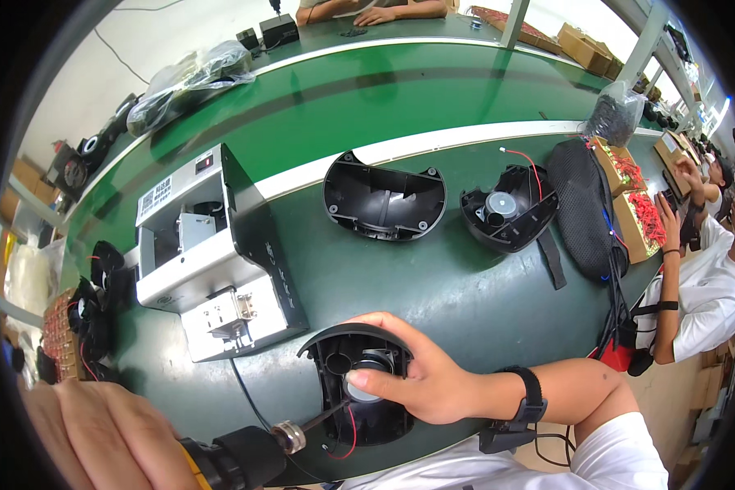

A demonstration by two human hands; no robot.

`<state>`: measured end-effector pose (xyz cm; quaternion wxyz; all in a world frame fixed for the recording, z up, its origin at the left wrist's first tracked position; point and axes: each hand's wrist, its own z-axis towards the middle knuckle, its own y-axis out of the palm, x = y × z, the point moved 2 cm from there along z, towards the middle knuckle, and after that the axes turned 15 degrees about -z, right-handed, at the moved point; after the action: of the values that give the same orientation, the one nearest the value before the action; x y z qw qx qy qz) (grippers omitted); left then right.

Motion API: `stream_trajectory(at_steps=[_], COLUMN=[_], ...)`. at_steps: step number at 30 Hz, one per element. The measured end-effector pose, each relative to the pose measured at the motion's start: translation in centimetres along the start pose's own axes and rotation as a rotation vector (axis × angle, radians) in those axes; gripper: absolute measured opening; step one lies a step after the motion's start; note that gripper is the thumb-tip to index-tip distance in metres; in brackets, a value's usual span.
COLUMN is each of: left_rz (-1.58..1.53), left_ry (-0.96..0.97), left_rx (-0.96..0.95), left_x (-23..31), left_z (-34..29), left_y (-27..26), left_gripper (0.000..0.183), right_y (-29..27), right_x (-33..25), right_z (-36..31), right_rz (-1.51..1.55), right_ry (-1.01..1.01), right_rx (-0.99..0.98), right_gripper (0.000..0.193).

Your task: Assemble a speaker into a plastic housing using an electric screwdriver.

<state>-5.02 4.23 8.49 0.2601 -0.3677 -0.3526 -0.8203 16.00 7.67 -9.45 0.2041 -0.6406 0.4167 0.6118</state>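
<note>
My left hand (106, 433), at the lower left, is closed round a black and yellow power screwdriver (249, 456). Its long bit reaches into a black plastic speaker housing (384, 426) at the table's near edge, beside the round speaker. My right hand (425, 380) grips that housing from the right, thumb lying over the speaker inside. A red wire (353, 433) hangs from the housing. Farther off lie an empty black shell half (384, 214) and a second housing (510, 208) with a speaker and red wire in it.
A silver and black machine (212, 261) stands on the left of the green table. To the right are a black mesh pouch (584, 208) and boxes of red parts (643, 224). A person in white (702, 286) sits at the right; another person's hands (376, 15) rest across the green belt.
</note>
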Motion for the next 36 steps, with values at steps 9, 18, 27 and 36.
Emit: stream_trajectory(at_steps=[9,18,27,36], left_rz=[-0.412,0.069,-0.034,-0.075], left_ry=[0.306,0.313,0.299,0.27], left_rx=[-0.376,0.328,0.433,0.273], left_x=[-5.8,-8.6,-8.8,-8.8], left_z=[3.5,3.5,3.7,3.5], left_y=[-1.8,-0.6,-0.9,-2.6], left_gripper=[0.048,0.065,0.075,0.081], right_y=[0.0,-0.1,0.2,0.3], right_x=[-0.2,-0.3,-0.3,0.0], right_z=[-0.2,-0.1,0.3,0.2], right_rz=[0.15,0.128,0.139,0.158], right_ry=[0.079,0.043,0.05,0.056], right_rx=[-0.03,-0.013,-0.034,-0.031], right_gripper=[0.051,0.052,0.051,0.051])
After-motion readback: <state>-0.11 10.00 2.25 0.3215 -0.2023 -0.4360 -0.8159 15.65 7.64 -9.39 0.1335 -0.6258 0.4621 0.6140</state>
